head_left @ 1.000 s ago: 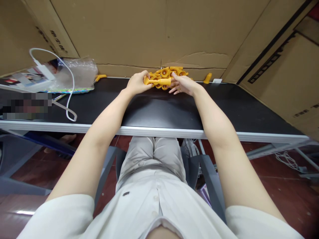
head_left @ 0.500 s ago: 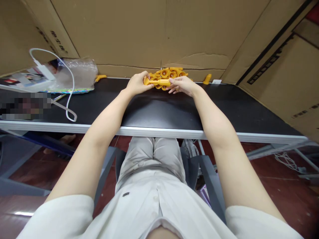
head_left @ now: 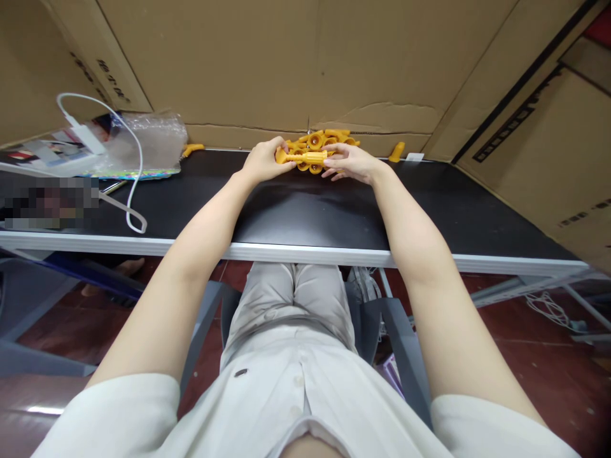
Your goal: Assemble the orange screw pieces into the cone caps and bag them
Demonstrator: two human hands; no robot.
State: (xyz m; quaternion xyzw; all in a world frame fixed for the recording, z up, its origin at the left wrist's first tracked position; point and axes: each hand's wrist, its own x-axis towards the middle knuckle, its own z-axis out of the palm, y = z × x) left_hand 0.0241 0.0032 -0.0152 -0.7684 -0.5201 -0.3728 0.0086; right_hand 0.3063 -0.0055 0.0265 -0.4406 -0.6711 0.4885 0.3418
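Note:
A yellow plastic part (head_left: 310, 158) with a ribbed, narrow neck and a wider, grooved cylinder lies level between my hands, above the black tabletop. My left hand (head_left: 264, 160) pinches its flared left end between thumb and fingers. At the cylinder's right end, my right hand (head_left: 353, 164) has thumb and forefinger against it, the other fingers spread loosely below. Right behind is a pile of similar yellow parts (head_left: 315, 139), several with round open mouths facing me. My hands and the held part cover some of this pile.
One yellow part (head_left: 397, 151) stands apart at the right, beside a small white label (head_left: 415, 156). Another yellow piece (head_left: 193, 149) lies by a clear plastic bag (head_left: 160, 137) at the left. A white cable (head_left: 142, 159) loops over the black table (head_left: 305, 219). Cardboard (head_left: 267, 63) walls the back.
My right hand has shifted very slightly right along the yellow part, so more of the cylinder's end shows. My left hand stays in place.

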